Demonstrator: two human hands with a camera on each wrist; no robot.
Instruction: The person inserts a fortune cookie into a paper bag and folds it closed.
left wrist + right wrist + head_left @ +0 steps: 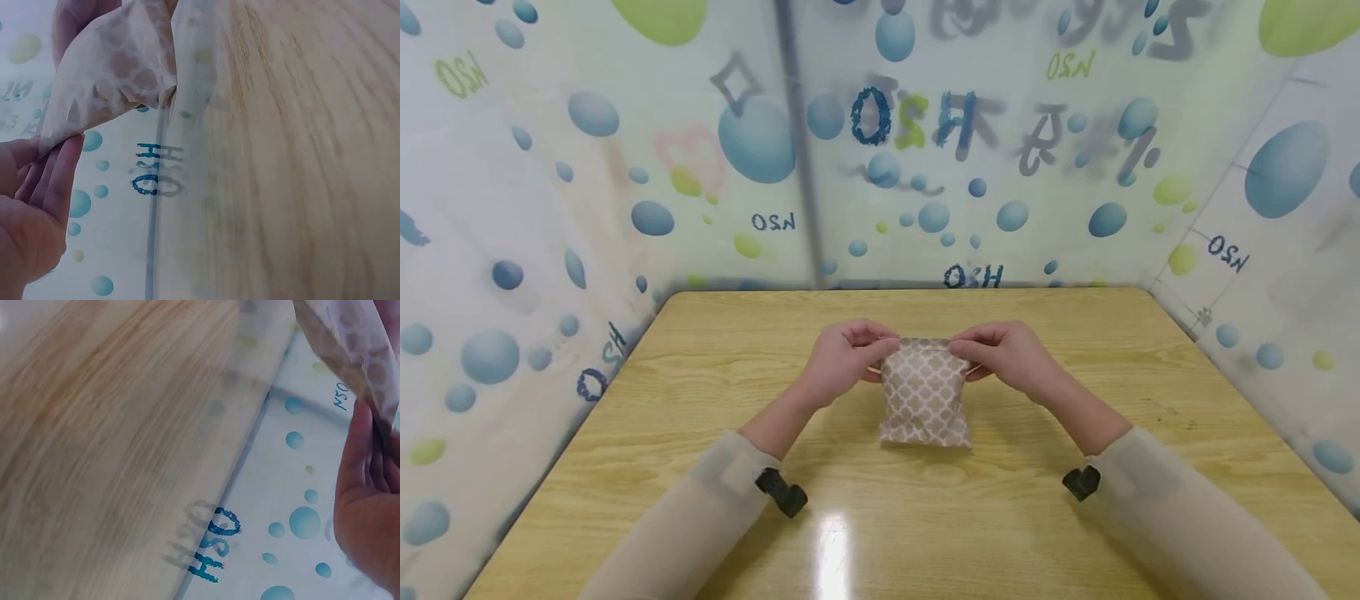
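Note:
A small soft packet [925, 396], beige with a white lattice pattern, is held up by its top edge in the head view. My left hand [848, 360] pinches its upper left corner between thumb and fingers. At the upper right corner, my right hand [1006, 357] does the same. The left wrist view shows the packet [119, 69] bulging, with thumb and fingers of the left hand [37, 206] on its corner. In the right wrist view the right hand [372, 500] grips the packet [359, 350] at its edge. What the packet contains is hidden.
Beneath the hands lies a wood-grain table [715, 350]. Walls [880, 200] printed with blue and green bubbles enclose its back and sides. Dark wrist cameras [781, 492] are strapped over the light sleeves [685, 517].

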